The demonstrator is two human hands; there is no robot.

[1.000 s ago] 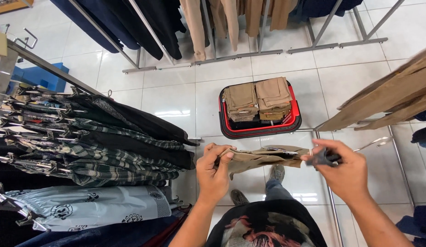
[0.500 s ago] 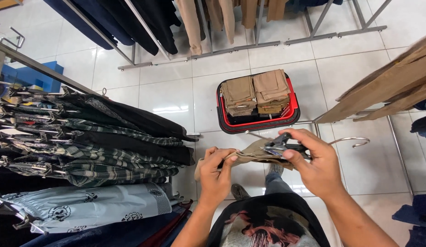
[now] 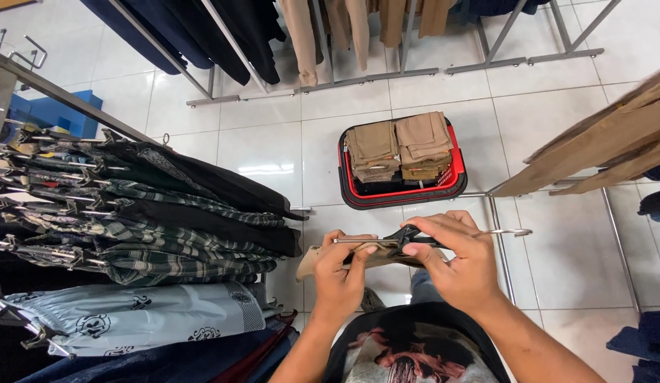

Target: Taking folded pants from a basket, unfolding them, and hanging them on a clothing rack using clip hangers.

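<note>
My left hand (image 3: 342, 273) and my right hand (image 3: 454, 259) hold a clip hanger (image 3: 408, 237) with a metal bar and a hook that points right. A folded tan garment (image 3: 315, 259) hangs under the hanger, mostly hidden behind my fingers. My left fingers pinch the bar's left end and the cloth. My right thumb and fingers press on the black clip near the middle. Just beyond my hands a red and black basket (image 3: 403, 191) stands on the white tiled floor with folded tan and khaki trousers (image 3: 401, 145) stacked in it.
A rack of plaid and dark shirts (image 3: 145, 213) on hangers fills the left, with pale printed garments (image 3: 131, 319) below. Dark and beige trousers (image 3: 294, 35) hang on a metal rail at the back. Brown trousers (image 3: 599, 142) hang at the right above a metal rack foot (image 3: 500, 241).
My right hand has slid left along the hanger from its right end to the middle clip. The view has shifted slightly, so the basket sits higher.
</note>
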